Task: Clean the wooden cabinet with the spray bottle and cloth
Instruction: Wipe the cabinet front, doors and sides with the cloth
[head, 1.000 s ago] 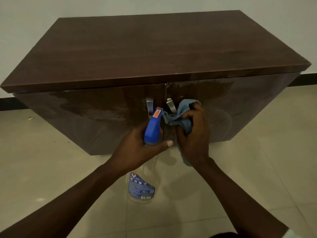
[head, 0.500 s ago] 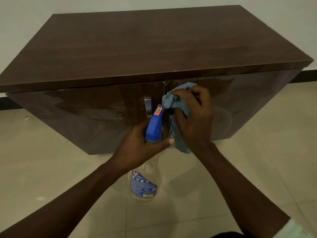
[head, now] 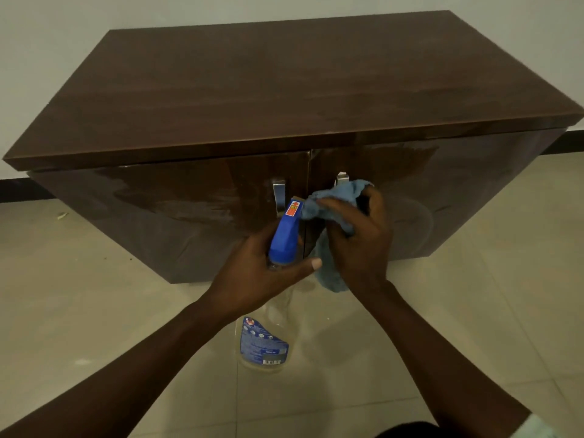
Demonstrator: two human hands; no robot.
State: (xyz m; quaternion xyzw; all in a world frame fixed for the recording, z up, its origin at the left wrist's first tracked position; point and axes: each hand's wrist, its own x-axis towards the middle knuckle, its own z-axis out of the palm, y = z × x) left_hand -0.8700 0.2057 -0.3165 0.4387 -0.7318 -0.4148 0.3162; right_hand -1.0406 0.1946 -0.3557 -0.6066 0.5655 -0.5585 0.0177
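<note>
A low dark wooden cabinet [head: 284, 90] with two glossy doors stands against the wall. My left hand [head: 252, 279] grips the neck of a clear spray bottle [head: 264, 343] with a blue trigger head [head: 286, 238], held in front of the door seam. My right hand [head: 360, 238] is closed on a crumpled blue cloth [head: 335, 197] pressed against the right door, just below its metal handle [head: 341, 178]. The left door's metal handle [head: 278, 194] shows beside the nozzle. Wet streaks shine on both doors.
Beige floor tiles [head: 94, 311] spread around the cabinet. A white wall [head: 63, 26] with a dark skirting strip runs behind it. A small scrap lies on the floor at the left [head: 62, 215].
My right hand with the cloth went up to the top of the right door, then came back down to the handle area. The bottle stayed about where it was.
</note>
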